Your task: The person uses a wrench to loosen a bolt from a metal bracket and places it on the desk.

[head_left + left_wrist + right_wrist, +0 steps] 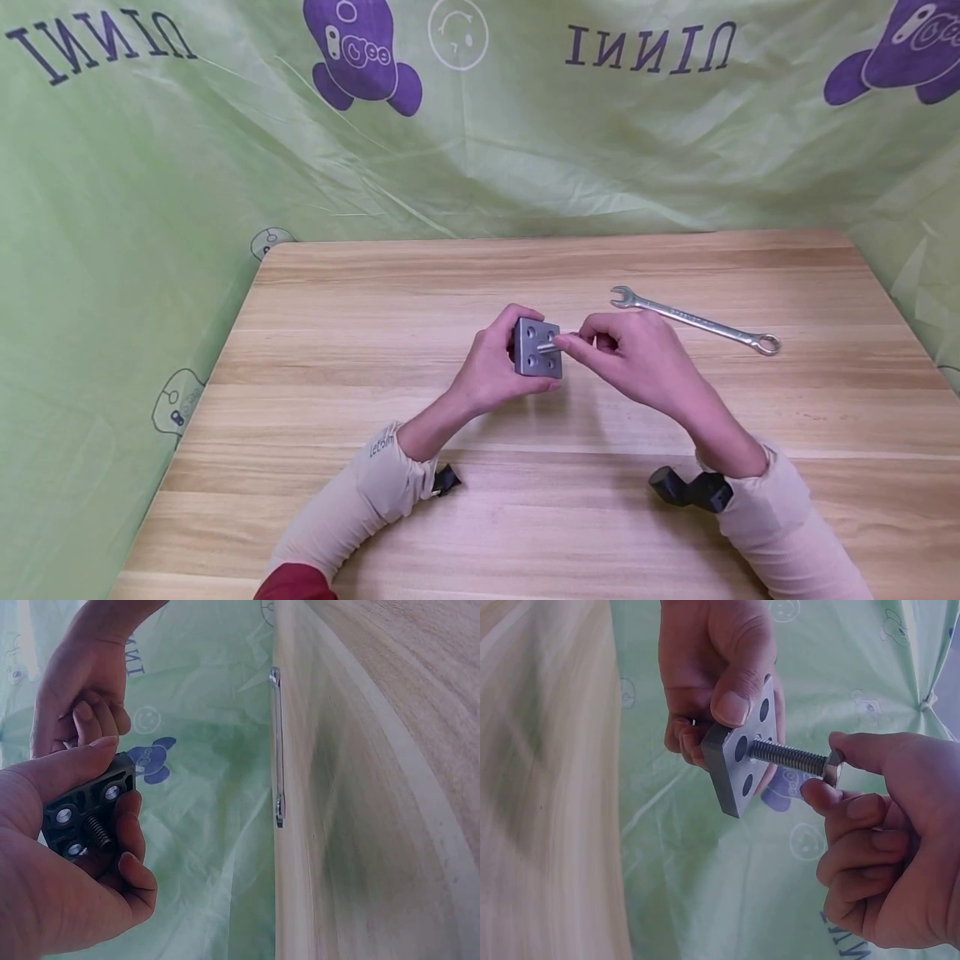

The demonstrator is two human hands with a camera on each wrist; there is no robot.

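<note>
The square metal plate [534, 347] was in the left hand [487, 367], held off the tabletop [555, 525] at that hand's fingertip end, with the thumb and fingers gripping it by its edges. Its face, with a hole near each corner, was turned toward the right hand [641, 354]. Between the two hands ran a threaded bolt [789, 756], seated in the middle of the plate, its hex head on the right hand's side. The right thumb and forefinger pinched that head, while the other fingers of the same hand were curled toward the palm, below the pinch in the right wrist view. A good length of thread was exposed between the plate and the right fingertips, and a shorter threaded end stuck out of the plate's back, on the left palm's side. The left wrist view was dim there, so whether the left fingers touched that end could not be told for certain. The hands themselves were apart, linked only through the plate and bolt.

Beyond the right hand, on the side away from the person, a combination wrench [693, 318] lay on the tabletop, its open end just past the knuckles and its ring end farther to the right. Past both hands and the wrench hung a green cloth [480, 167] with purple figures. Beige sleeves [360, 487] covered both forearms behind the wrists.
</note>
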